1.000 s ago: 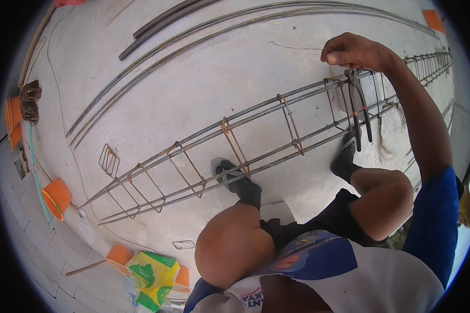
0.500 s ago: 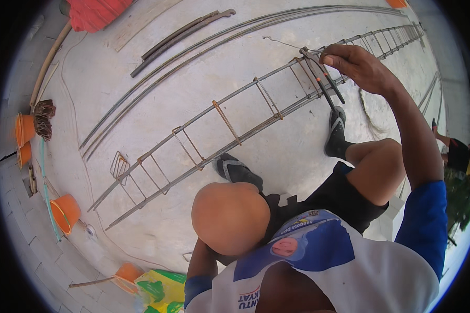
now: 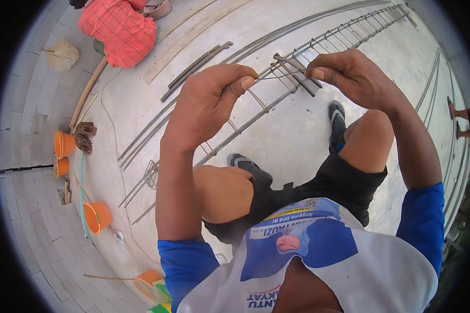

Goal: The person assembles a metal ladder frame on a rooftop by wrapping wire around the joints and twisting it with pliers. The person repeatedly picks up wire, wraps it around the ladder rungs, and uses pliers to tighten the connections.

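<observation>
A thin metal wire stretches between my two raised hands. My left hand pinches one end between thumb and forefinger. The thumb and forefinger of my right hand are closed on the wire's other part. Just beyond the wire, a pair of pincers with dark handles rests on the long rebar cage, touching neither hand. The cage runs diagonally over the concrete floor in front of my feet, with square stirrups along its bars; my left hand and forearm hide part of it.
Loose steel bars and shorter dark rods lie past the cage. A person in a red shirt crouches at the far left. Orange buckets stand along the grey block wall. Another person's leg shows at the right.
My left hand has come up into view and taken hold of the wire. My right hand has stayed raised with the wire. The view has shifted, bringing more of the red-shirted person into sight.
</observation>
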Demonstrator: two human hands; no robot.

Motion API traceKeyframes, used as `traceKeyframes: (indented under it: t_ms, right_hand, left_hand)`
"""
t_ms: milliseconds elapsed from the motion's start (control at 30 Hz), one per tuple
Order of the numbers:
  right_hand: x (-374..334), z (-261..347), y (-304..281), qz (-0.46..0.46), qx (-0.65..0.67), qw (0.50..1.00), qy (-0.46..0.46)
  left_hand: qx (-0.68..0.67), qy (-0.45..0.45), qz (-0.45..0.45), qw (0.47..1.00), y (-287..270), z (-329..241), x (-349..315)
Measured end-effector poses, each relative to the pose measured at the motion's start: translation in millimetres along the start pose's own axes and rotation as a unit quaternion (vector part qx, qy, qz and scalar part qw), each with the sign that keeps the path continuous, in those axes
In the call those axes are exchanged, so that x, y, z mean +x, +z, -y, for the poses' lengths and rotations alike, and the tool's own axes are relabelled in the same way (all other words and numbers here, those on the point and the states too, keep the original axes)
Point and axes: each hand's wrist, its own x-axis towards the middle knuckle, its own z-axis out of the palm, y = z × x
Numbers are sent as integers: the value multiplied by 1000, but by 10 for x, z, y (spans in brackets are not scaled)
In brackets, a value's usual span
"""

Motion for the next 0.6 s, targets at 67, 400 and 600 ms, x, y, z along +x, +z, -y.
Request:
traceKeyframes:
  t_ms: [67, 400, 600]
  right_hand:
    - [-94, -3, 5, -27, 34, 999, -8]
    - [-4, -35, 874, -100, 149, 981, 71]
    - [121, -592, 1533, -131, 275, 950, 64]
  left_hand:
    - [-50, 6, -6, 999, 46, -83, 20]
    - [-163, -134, -52, 976, 677, 316, 169]
    - [-275, -268, -90, 919, 915, 546, 255]
